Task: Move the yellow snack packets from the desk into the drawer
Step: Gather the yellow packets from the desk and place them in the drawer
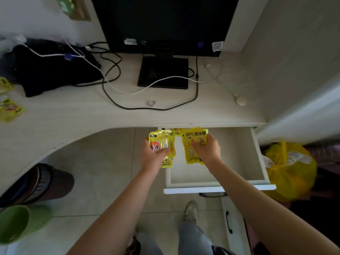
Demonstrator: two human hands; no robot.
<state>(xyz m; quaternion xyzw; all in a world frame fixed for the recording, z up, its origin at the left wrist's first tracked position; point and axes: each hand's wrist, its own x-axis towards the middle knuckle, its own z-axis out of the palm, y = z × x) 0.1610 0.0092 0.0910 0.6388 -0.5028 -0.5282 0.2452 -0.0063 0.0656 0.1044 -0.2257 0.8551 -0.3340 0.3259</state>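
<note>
Both hands (153,153) (207,149) hold yellow packets (193,142) printed "HAND WARMER" over the drawer (257,153).

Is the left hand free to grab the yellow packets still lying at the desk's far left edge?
Probably not yet: the left hand already grips a stack of packets at the open drawer. The leftover packets lie unobstructed on the desk.

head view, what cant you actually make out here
- Back of the drawer: hidden under the desk edge.
- How many packets the left hand and right hand hold: they overlap.
- Yellow packets on the desk: blurred, cut by the left edge.
- Packet small print: too small.
</note>
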